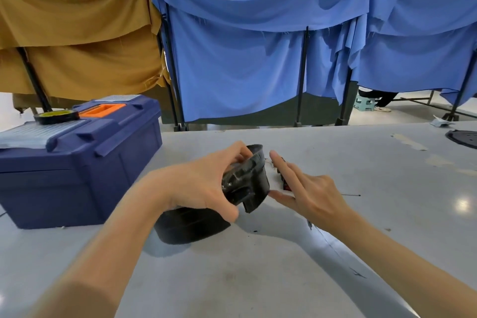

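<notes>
My left hand [204, 183] grips a black plastic housing [247, 183], tilted and lifted just off the grey table [258, 266]. Thumb and fingers curl round its left side. My right hand [307, 188] lies beside the housing with straight fingers, thumb tip touching its lower right edge. Under the right fingers sits a small dark part with a red spot [284, 183], mostly hidden. A second black plastic piece [188, 224] lies on the table under my left wrist.
A blue toolbox [77, 170] with an orange handle stands at the left, a roll of black tape [56, 116] on its lid. A thin pin [351, 195] lies right of my hand. A black disc [464, 138] sits at the far right edge. Cloth-draped screens stand behind.
</notes>
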`<state>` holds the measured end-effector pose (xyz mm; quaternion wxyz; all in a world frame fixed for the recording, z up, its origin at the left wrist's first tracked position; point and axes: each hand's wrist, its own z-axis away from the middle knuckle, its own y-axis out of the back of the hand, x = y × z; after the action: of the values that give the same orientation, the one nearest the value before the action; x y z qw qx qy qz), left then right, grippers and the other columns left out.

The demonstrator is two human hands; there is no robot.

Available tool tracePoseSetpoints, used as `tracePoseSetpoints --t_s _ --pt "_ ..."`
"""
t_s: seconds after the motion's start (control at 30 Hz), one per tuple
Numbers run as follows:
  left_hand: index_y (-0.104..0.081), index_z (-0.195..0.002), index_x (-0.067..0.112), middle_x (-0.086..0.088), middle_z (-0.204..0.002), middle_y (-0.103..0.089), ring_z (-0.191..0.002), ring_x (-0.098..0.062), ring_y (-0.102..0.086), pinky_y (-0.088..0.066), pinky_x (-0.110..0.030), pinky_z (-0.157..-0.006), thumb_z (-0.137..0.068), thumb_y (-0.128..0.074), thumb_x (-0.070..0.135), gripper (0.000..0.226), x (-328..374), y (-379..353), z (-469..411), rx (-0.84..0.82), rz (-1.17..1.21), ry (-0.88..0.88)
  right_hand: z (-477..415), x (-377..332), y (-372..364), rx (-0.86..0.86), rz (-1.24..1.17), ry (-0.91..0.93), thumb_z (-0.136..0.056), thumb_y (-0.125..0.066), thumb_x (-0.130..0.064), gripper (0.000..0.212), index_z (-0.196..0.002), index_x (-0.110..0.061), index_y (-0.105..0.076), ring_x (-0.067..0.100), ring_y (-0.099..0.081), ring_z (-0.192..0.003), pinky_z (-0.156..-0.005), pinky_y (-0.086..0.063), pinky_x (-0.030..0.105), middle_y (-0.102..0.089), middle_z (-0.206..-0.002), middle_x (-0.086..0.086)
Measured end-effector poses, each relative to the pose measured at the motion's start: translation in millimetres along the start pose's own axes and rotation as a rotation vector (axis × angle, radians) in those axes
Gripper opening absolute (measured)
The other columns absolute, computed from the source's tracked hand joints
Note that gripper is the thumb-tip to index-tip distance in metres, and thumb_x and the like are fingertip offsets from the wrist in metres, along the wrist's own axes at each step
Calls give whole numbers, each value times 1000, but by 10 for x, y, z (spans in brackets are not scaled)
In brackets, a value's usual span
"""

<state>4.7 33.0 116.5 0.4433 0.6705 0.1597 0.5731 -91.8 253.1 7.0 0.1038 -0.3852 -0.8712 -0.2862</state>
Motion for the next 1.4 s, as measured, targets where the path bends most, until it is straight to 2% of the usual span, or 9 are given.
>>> tracePoseSetpoints --t_s 0.07,0.3,0.4,0.5,0.8,0.93,1.07,1.2,1.4 --pt "-33 -119 46 26 -112 -50 -99 -2 -56 -47 -18 -76 -68 -81 20 75 -15 -94 -31 -27 -81 11 70 -7 -17 -33 -7 38 -96 -58 -36 59 -140 -1 -38 17 -50 -43 -30 -36 26 -70 -109 11" --pt "-28 -122 40 19 -116 -50 -101 5 -51 -43 2 -67 -69 -80 20 77 -59 -272 -27 -37 -144 -10 162 -80 -94 -70 -36 -4 -90 -60 -34 75 -147 1 -26 18 -52 -45 -33 -36 25 -52 -141 19" --pt "-32 -121 34 16 -114 -52 -102 -3 -54 -50 -15 -83 -67 -80 14 75 -69 -320 4 -40 -105 -32 170 -128 -95 -82 -36 -27 -91 -58 -34 76 -148 1 -22 17 -49 -42 -32 -35 27 -44 -147 21" --pt "-33 -121 30 10 -113 -54 -101 -10 -57 -52 -33 -88 -66 -80 13 75 -59 -369 21 -53 -122 -36 187 -170 -86 -91 -42 26 -88 -58 -28 74 -147 1 -25 15 -45 -41 -33 -35 27 -44 -146 21" --pt "-40 -136 33 21 -137 -47 -127 7 -43 -36 -16 -106 -80 -71 49 66 -104 -270 -46 -163 120 1 179 -252 -9 -126 -56 -3 -71 -68 -20 74 -136 2 -41 15 -52 -47 -34 -35 26 -57 -134 22" --pt "-57 -127 22 12 -125 -62 -116 4 -55 -44 -22 -104 -96 -57 26 31 -148 -219 -202 71 41 -57 182 -263 1 -122 -58 -1 -71 -69 -19 74 -136 3 -41 13 -45 -46 -34 -35 26 -56 -134 25" --pt "-65 -123 22 11 -131 -58 -121 -4 -50 -37 -31 -109 -89 -66 16 35 -218 -332 -405 130 -151 -101 215 -254 -16 -106 -73 5 -72 -69 -19 72 -135 4 -42 10 -26 -56 -34 -34 26 -58 -132 24" --pt "-71 -116 19 9 -128 -62 -120 -8 -53 -37 -39 -109 -86 -70 18 30 -314 -460 -475 133 -105 -123 314 -224 -33 -154 -126 34 -76 -73 -21 85 -146 0 -29 18 -52 -52 -34 -39 30 -49 -136 18" --pt "-72 -112 24 11 -125 -64 -118 -9 -55 -39 -42 -106 -86 -72 20 27 -346 -530 -467 136 -46 -139 234 -59 -51 -180 -141 234 -82 -64 -35 70 -137 0 -38 18 -53 -49 -43 -30 21 -46 -125 16"
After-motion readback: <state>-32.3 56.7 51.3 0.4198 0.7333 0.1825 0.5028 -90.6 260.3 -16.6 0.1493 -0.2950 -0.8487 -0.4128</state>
